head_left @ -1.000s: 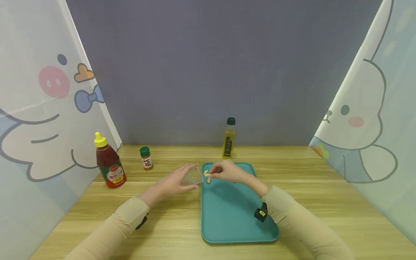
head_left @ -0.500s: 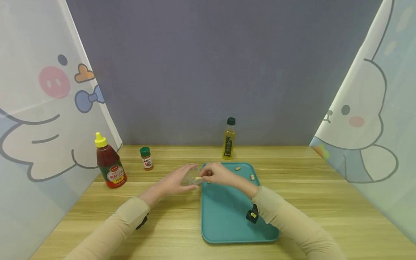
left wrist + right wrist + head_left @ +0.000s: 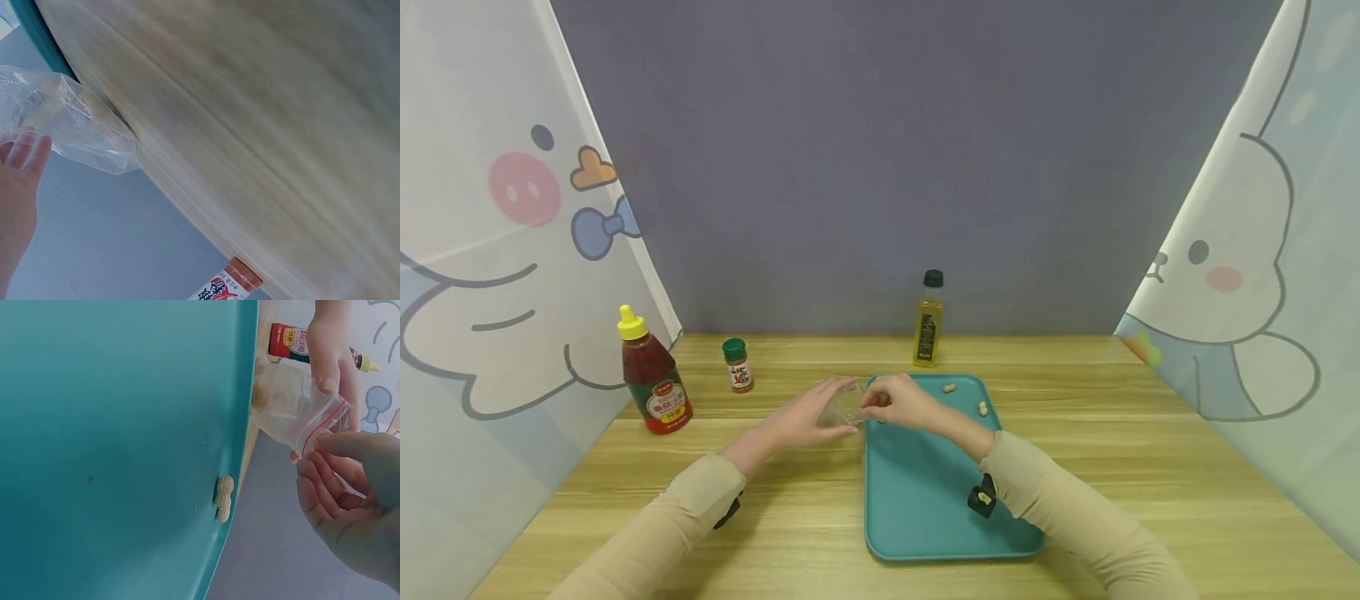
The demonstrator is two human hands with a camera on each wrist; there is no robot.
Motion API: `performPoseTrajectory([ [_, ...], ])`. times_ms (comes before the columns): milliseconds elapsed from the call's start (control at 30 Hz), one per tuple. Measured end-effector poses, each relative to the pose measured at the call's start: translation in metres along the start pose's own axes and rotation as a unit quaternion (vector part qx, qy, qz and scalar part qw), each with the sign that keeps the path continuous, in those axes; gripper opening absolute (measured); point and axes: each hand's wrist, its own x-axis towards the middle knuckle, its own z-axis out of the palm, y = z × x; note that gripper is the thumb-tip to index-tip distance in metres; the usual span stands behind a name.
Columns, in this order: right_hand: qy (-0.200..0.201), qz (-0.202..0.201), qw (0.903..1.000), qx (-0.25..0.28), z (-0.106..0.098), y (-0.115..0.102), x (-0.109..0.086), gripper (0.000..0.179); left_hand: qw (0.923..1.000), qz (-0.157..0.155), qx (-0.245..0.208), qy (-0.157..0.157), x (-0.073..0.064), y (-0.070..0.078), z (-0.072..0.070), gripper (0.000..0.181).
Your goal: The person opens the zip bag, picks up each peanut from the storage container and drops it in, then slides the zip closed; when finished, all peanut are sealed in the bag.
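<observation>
Holds bag [image 3: 286,400] in left hand [image 3: 800,418], beside far left corner of tray [image 3: 940,508]; has right hand [image 3: 901,402] at its mouth, cannot tell whether pinching; probably bags peanuts [image 3: 223,499]; calls next, presumably, for reaching to far edge.

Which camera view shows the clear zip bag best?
The right wrist view: the clear zip bag appears large, with its red seal line. The left wrist view shows part close up, cut off at the frame's left edge. The head view shows only a small transparent patch between left hand and right hand.
</observation>
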Motion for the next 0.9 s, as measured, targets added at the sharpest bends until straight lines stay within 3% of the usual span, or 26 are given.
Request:
performPoseTrajectory([
  [533, 0.004, 0.026, 0.9996, 0.005, -0.011, 0.004, -0.011, 0.012, 1.0000, -0.003, 0.004, 0.008, -0.002, 0.002, 0.001, 0.078],
  [900, 0.027, 0.038, 0.9989, 0.009, -0.036, 0.027, -0.034, 0.016, 1.0000, -0.004, 0.008, 0.003, -0.001, 0.004, -0.001, 0.078],
])
